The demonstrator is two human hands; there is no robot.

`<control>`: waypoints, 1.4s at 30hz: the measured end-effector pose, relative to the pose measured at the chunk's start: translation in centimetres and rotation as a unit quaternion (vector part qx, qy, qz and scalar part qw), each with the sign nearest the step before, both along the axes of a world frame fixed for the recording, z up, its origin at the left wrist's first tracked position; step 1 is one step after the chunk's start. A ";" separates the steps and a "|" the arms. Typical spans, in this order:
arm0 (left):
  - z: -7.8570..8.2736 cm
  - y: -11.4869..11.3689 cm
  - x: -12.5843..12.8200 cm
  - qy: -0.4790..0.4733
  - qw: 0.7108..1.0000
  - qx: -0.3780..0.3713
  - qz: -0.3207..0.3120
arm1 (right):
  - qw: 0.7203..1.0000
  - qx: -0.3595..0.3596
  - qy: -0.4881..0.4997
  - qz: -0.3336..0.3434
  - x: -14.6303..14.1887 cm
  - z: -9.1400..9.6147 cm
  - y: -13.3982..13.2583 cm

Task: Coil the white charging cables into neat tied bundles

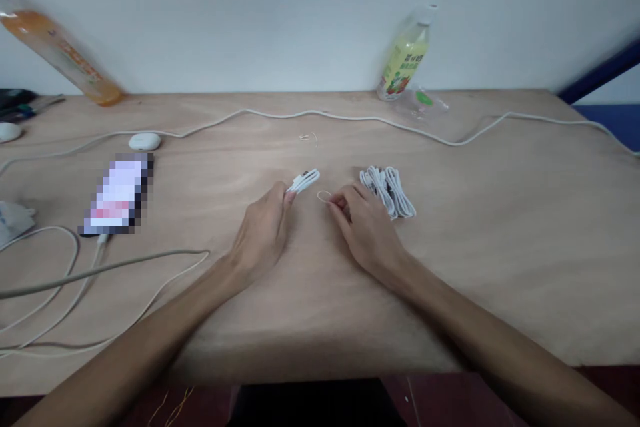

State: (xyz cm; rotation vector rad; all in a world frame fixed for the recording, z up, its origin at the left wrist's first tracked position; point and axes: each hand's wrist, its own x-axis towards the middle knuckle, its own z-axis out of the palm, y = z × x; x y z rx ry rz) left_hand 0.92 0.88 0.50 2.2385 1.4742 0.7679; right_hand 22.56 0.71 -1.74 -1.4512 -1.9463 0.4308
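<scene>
A pale wall runs behind the wooden desk (500, 227) you sit at, seen here from the camera on your head. Your left hand (261, 232) rests near the middle of the desk, its fingers closed on one end of a small folded white cable (305, 181) whose free end points toward the far edge. Your right hand (364, 230) lies just beside it, fingertips pinching a thin rubber band (324, 196) that lies on the wood between the two hands. Just past your right hand, touching its far side, lies a bundle of coiled white cables (387, 190). A long white cord (350, 119) snakes across the desk near the far edge, from the left side to the right side. At the far edge stands a yellow-labelled bottle (406, 55), with a clear one lying beside it; an orange bottle (65, 57) leans at the far left corner. On the left side a phone (120, 195) lies plugged into a charging lead (75, 280) that loops toward the near edge, with a small white case (145, 141) just beyond the phone.
</scene>
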 end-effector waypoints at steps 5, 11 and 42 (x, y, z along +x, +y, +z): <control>-0.5 0.2 -0.2 0.042 0.999 0.028 -0.008 | 0.988 0.061 0.144 0.008 -1.2 1.5 -1.0; -1.1 0.4 0.0 0.168 0.963 0.197 -0.077 | 0.959 0.006 0.285 -0.002 -3.0 1.8 -2.3; 0.1 -1.0 1.8 0.273 0.868 0.401 -0.103 | 0.946 0.008 0.303 -0.119 -3.7 1.8 -2.4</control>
